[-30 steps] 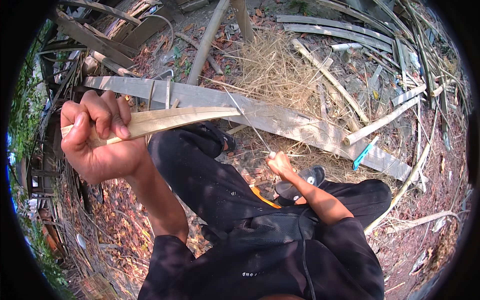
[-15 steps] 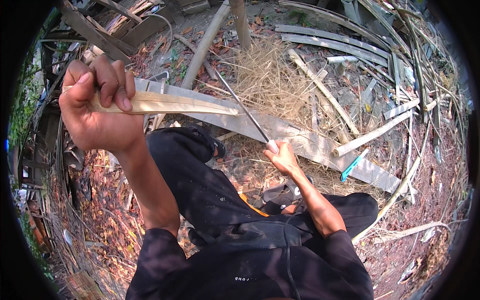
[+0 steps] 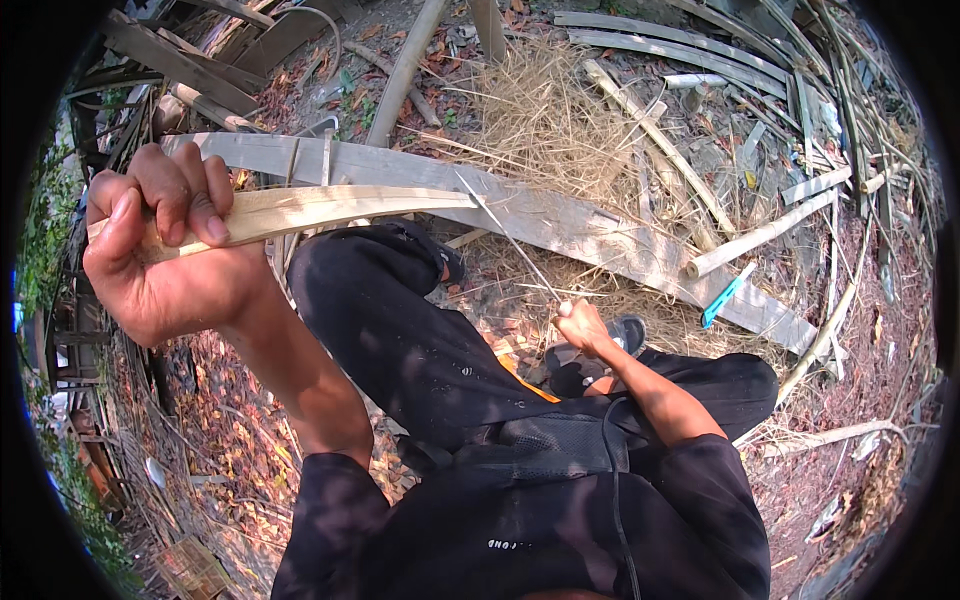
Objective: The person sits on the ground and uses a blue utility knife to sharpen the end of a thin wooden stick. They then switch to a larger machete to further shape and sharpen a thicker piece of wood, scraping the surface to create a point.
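Raised at the left, my left hand [image 3: 165,240] is wrapped round a pale split strip of wood or bamboo [image 3: 340,203]. Its free end narrows and points right, over the long grey plank [image 3: 590,235]. My right hand [image 3: 583,325] grips a knife [image 3: 515,243] with a long thin blade. The blade slants up and left, and its upper part crosses the strip's tip; whether the edge touches the wood I cannot tell. The fingers hide the handle. On the plank's right part lies a turquoise tool [image 3: 727,296] with a pale narrow end.
Dry shavings [image 3: 550,115] are heaped beyond the plank. Poles [image 3: 765,235] and long slats [image 3: 680,55] lie at the right and far side. My bent legs [image 3: 390,325] are below the plank. A dark sandal [image 3: 628,335] is near my right hand. Dry leaves cover the ground at left.
My right hand has drawn back toward me with the knife, and the blade's upper end is now at the strip's tip. My left hand sits slightly lower and farther left, still holding the strip.
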A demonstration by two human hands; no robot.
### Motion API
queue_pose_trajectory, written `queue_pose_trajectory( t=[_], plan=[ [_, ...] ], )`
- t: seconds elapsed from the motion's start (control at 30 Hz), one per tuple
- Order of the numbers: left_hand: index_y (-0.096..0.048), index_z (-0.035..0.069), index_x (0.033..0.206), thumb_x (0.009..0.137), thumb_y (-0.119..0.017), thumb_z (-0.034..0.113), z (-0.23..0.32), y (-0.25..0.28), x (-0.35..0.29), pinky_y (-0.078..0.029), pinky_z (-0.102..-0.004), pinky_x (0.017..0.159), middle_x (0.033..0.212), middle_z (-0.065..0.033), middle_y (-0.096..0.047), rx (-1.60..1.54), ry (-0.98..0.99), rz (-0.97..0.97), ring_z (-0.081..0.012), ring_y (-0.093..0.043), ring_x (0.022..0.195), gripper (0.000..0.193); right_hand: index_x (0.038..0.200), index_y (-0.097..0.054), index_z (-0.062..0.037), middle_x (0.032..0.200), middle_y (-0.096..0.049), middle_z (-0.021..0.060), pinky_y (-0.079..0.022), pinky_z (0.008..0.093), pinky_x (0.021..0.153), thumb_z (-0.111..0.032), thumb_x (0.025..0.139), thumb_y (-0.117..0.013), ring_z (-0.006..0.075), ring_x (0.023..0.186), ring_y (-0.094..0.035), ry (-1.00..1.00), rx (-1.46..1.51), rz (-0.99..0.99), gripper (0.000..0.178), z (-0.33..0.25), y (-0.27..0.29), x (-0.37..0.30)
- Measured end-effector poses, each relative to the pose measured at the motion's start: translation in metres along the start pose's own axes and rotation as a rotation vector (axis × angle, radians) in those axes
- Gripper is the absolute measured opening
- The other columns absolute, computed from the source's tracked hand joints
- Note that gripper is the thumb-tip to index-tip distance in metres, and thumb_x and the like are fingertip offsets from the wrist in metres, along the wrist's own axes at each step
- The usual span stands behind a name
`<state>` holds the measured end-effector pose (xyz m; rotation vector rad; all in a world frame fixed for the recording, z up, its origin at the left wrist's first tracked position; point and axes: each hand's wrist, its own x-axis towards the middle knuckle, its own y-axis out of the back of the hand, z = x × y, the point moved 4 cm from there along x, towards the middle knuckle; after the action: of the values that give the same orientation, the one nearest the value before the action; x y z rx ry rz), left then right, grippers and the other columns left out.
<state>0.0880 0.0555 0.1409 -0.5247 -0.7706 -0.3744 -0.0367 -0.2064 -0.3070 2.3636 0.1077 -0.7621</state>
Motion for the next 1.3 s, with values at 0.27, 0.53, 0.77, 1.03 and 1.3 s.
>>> queue_pose_trajectory(
  t=[0.27,0.53,0.77,1.03,1.3],
  plan=[
    [-0.036,0.009,0.066,0.079,-0.045,0.013,-0.001,0.014,0.007,-0.026,-0.0254,0.04,0.054,-0.0039,-0.035,-0.044,0.0,-0.008,-0.0124,-0.029,0.042,0.017,0.066,-0.039,-0.0157,0.051,-0.032,-0.0065,-0.035,0.0284,0.045,-0.019,0.088,-0.064,0.0057,0.039,-0.027,-0.293,1.01,-0.72,0.033,0.037,-0.036,0.0],
    [-0.035,0.01,0.067,0.081,-0.041,0.016,-0.022,0.001,0.03,-0.025,-0.0247,0.041,0.053,-0.0025,-0.031,-0.013,-0.027,0.002,-0.012,-0.027,0.044,0.016,0.072,-0.044,-0.0119,0.052,-0.04,-0.0052,-0.029,0.0237,0.034,-0.035,0.095,-0.055,0.0049,0.036,-0.033,-0.265,1.481,-1.034,0.034,0.01,-0.001,-0.006],
    [-0.028,0.01,0.065,0.084,-0.036,0.015,-0.029,-0.017,0.032,-0.022,-0.0239,0.039,0.052,-0.0033,-0.027,0.196,-0.117,0.137,-0.0118,-0.024,0.041,0.021,0.081,-0.06,0.0,0.063,-0.059,0.0108,-0.045,0.039,0.055,-0.026,0.08,-0.067,0.0203,0.058,-0.055,0.186,0.345,0.201,0.027,-0.034,0.052,-0.015],
    [-0.031,0.01,0.064,0.083,-0.038,0.017,-0.022,-0.021,0.028,-0.023,-0.026,0.041,0.053,-0.0045,-0.029,0.197,-0.122,0.075,-0.0131,-0.024,0.041,0.021,0.067,-0.053,0.0007,0.053,-0.051,0.0081,-0.04,0.0307,0.049,-0.009,0.079,-0.063,0.0142,0.049,-0.05,0.711,0.85,0.658,0.018,-0.118,0.103,-0.046],
    [-0.032,0.014,0.062,0.076,-0.046,0.017,-0.014,-0.007,0.031,-0.024,-0.0232,0.04,0.052,-0.0019,-0.032,0.175,-0.091,0.147,-0.0107,-0.027,0.042,0.02,0.088,-0.066,0.0087,0.08,-0.065,0.0307,-0.051,0.045,0.068,-0.024,0.075,-0.055,0.0415,0.078,-0.067,-0.09,0.113,-0.029,0.037,-0.012,0.004,0.014]
  ],
)
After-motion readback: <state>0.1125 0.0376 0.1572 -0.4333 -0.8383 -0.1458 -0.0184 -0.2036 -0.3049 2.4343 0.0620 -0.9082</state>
